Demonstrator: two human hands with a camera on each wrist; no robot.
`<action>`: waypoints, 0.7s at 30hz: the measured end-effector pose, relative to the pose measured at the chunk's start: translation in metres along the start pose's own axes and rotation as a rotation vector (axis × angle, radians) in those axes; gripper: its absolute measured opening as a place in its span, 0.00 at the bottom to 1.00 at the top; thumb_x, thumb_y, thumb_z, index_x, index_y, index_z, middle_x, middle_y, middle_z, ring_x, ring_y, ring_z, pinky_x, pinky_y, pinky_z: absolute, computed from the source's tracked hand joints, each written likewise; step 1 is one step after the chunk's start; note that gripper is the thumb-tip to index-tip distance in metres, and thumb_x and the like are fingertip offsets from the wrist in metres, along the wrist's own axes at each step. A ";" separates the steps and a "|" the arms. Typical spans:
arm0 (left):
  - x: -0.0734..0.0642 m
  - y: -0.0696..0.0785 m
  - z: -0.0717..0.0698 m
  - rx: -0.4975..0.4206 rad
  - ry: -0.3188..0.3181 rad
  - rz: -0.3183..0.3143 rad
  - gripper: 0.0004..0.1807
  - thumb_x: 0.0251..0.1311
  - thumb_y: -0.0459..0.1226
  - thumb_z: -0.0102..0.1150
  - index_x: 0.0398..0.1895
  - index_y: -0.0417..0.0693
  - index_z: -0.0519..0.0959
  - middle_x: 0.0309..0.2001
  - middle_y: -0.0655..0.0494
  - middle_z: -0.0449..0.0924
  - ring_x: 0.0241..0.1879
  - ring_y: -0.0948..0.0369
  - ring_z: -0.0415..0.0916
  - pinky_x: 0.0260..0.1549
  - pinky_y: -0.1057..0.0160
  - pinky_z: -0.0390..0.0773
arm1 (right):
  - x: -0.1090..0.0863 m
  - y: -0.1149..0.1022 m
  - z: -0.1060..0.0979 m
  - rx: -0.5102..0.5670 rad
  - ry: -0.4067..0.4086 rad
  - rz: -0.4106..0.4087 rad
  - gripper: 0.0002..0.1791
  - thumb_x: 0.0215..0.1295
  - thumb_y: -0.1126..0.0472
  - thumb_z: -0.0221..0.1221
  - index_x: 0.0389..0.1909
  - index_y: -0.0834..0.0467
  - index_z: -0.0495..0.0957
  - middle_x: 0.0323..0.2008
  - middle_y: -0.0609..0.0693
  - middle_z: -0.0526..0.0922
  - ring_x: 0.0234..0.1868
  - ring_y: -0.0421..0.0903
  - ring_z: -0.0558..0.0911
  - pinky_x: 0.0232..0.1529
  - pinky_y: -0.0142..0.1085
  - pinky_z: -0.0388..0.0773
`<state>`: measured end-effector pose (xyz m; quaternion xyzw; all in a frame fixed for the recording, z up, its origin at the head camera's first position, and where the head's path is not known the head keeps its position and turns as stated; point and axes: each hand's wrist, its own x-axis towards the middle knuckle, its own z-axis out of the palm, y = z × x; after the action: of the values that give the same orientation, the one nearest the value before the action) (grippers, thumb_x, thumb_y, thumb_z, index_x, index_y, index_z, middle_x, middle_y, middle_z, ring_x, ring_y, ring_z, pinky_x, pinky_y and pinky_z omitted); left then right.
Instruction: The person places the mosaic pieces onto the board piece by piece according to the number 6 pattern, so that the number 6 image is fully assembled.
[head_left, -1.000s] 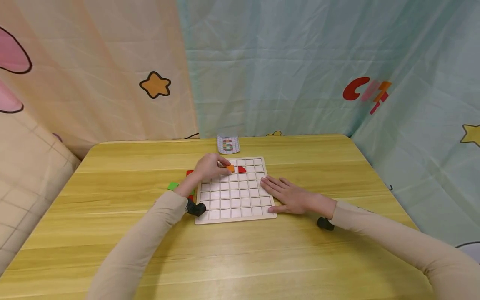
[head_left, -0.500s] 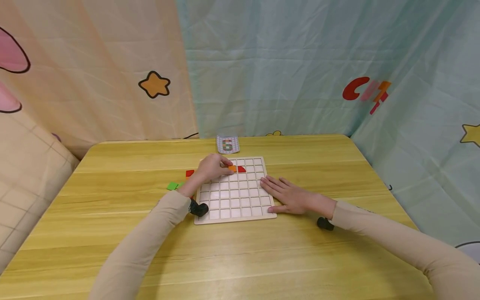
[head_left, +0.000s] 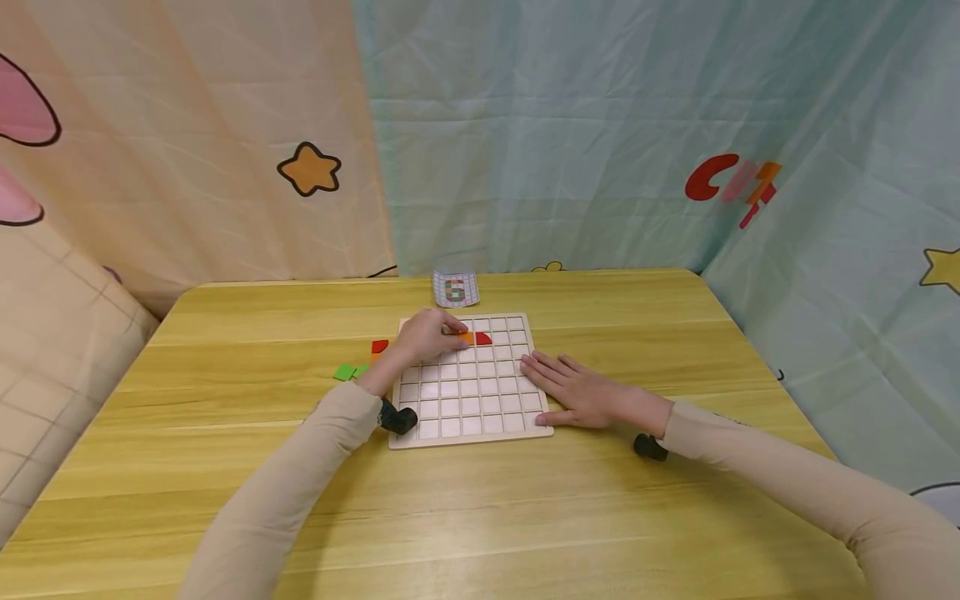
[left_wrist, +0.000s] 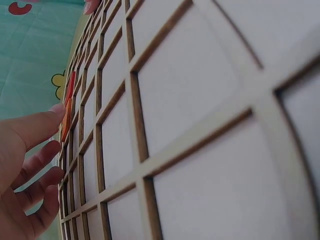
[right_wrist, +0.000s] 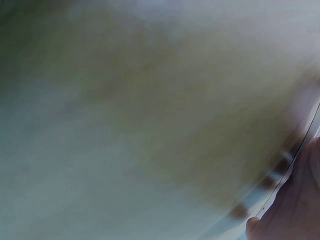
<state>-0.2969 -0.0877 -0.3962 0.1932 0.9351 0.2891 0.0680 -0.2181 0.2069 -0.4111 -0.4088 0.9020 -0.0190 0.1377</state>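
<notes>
A wooden grid board (head_left: 468, 408) with white square cells lies in the middle of the table. In its second row from the far edge sit an orange square piece (head_left: 467, 337) and a red quarter-round piece (head_left: 484, 338), side by side. My left hand (head_left: 426, 335) reaches over the board's far left part. In the left wrist view its index fingertip (left_wrist: 52, 116) touches the orange piece (left_wrist: 65, 122), with the other fingers loosely bent and the red piece (left_wrist: 71, 86) just beyond. My right hand (head_left: 573, 387) lies flat, fingers straight, on the board's right edge.
A small card printed with a 6 (head_left: 456, 289) lies just beyond the board. Left of the board are green pieces (head_left: 346, 372) and a red piece (head_left: 380, 346), partly hidden by my left arm. The right wrist view is a blur, showing only part of my hand (right_wrist: 295, 210).
My left hand carried the orange piece slightly right and set it down beside the red piece; the fingertip now rests on it. The right hand stayed still.
</notes>
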 end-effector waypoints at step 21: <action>-0.034 -0.027 -0.037 0.027 0.109 -0.113 0.18 0.60 0.44 0.63 0.52 0.49 0.82 0.50 0.48 0.83 0.39 0.54 0.74 0.30 0.63 0.68 | 0.000 0.001 0.002 0.014 0.004 -0.001 0.47 0.70 0.35 0.43 0.77 0.56 0.35 0.78 0.51 0.35 0.78 0.51 0.38 0.73 0.56 0.42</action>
<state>-0.2831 -0.1407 -0.3803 0.1249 0.9507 0.2821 0.0305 -0.2185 0.2074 -0.4135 -0.4082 0.9019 -0.0263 0.1388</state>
